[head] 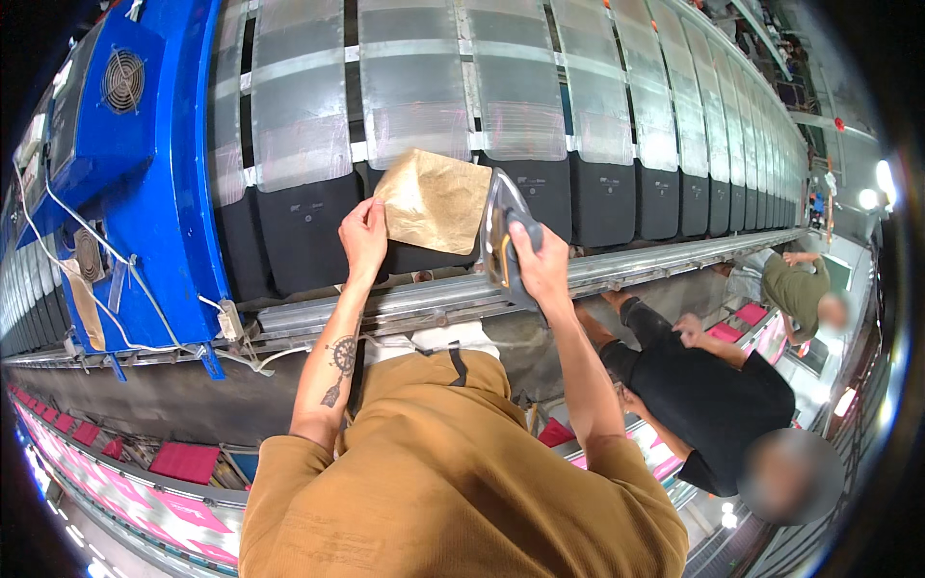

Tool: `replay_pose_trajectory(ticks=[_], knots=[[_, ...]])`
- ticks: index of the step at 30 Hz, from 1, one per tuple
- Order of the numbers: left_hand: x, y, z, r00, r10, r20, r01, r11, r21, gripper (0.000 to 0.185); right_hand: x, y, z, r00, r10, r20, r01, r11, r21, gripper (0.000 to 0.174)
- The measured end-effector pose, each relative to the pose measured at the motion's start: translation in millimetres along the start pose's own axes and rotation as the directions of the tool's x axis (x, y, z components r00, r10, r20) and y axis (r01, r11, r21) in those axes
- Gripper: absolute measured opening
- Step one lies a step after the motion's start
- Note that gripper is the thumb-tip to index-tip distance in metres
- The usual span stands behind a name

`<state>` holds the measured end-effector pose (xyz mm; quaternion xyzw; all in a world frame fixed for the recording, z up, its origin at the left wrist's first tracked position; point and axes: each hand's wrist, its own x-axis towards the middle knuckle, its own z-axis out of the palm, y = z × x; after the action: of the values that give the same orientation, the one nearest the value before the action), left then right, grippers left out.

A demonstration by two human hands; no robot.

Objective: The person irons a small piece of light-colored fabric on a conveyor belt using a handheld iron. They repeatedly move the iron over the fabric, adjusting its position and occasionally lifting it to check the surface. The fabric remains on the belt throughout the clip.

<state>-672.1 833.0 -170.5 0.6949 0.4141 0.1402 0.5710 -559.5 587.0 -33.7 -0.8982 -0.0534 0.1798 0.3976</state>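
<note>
My left hand [365, 235] pinches the left edge of a tan, glossy sheet [437, 202], which looks like coated paper or heat-press fabric. The sheet lies over or just above a black fabric piece [430, 261] at the end of a long metal pallet; I cannot tell whether it touches. In my right hand [538, 264] is a clothes iron [506, 238] with a dark handle, tilted on edge so its shiny side faces the sheet. The iron is at the sheet's right edge, above a neighbouring black fabric piece [535, 195] with a small pale print.
Several metal pallets [303, 94] with black pieces run in a row to the right. A blue machine housing [181, 180] with fans and loose cables stands left. A metal rail [614, 271] runs before me. Close on my right is a person in black [704, 394]; another [795, 289] is beyond.
</note>
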Motion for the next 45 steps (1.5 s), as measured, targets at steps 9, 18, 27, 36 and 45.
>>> replay_pose_trajectory(ticks=[9,18,27,36,45], knots=[[5,-25,-23,0.997,-0.065,0.043,0.059,0.992,0.112,0.038,86,-31,113,0.964,0.036,0.263,0.037,0.963,-0.266,0.065],[2,-58,-28,0.985,-0.109,0.135,0.110,0.994,0.003,0.038,110,-18,162,0.937,-0.026,0.348,0.171,0.904,-0.392,0.071],[8,-77,-22,0.976,-0.070,0.207,0.094,0.990,-0.105,0.036,117,-6,169,0.957,-0.024,0.288,0.174,0.844,-0.508,0.069],[11,-77,-28,0.961,0.011,0.275,0.020,0.994,-0.112,0.025,115,-11,172,0.961,0.052,0.273,0.114,0.821,-0.559,0.068],[8,-87,-24,0.963,-0.049,0.264,0.070,0.995,-0.069,0.027,113,-17,175,0.958,0.084,0.274,0.081,0.837,-0.542,0.063]])
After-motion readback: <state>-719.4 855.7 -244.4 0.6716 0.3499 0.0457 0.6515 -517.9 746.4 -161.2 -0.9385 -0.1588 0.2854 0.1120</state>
